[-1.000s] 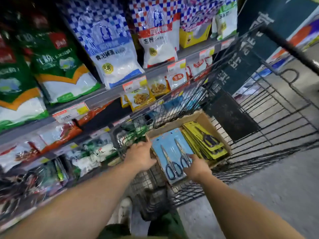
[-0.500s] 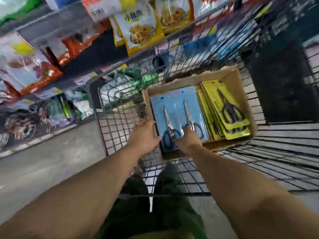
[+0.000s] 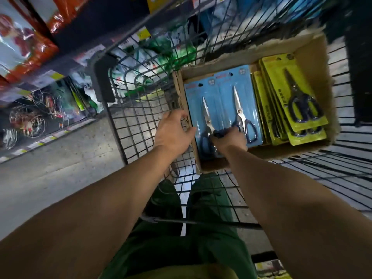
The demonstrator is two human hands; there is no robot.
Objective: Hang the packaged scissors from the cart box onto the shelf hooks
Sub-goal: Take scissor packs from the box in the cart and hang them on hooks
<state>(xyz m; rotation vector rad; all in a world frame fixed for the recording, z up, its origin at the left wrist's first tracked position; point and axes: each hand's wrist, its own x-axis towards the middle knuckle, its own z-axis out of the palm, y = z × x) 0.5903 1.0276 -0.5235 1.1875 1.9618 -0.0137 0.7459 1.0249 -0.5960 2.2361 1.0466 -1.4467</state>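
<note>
Two blue card packs of scissors (image 3: 222, 109) lying flat in brown cardboard box (image 3: 310, 49) inside black wire cart (image 3: 141, 121). Right hand (image 3: 229, 140) pinching near end of packs. Left hand (image 3: 174, 131) holding box's left wall, fingers curled. Yellow scissor packs (image 3: 289, 97) stacked right.

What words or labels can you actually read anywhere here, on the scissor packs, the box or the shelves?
None can be quoted with confidence.
Blue scissor packs: small red header print, blurred.
Yellow scissor packs: dark print running down the card, too blurred to read.
Cardboard box: dark marks on its left wall, not legible.
Shelf price tags: yellow and white, print too small.
Snack bags: motion-blurred.
</note>
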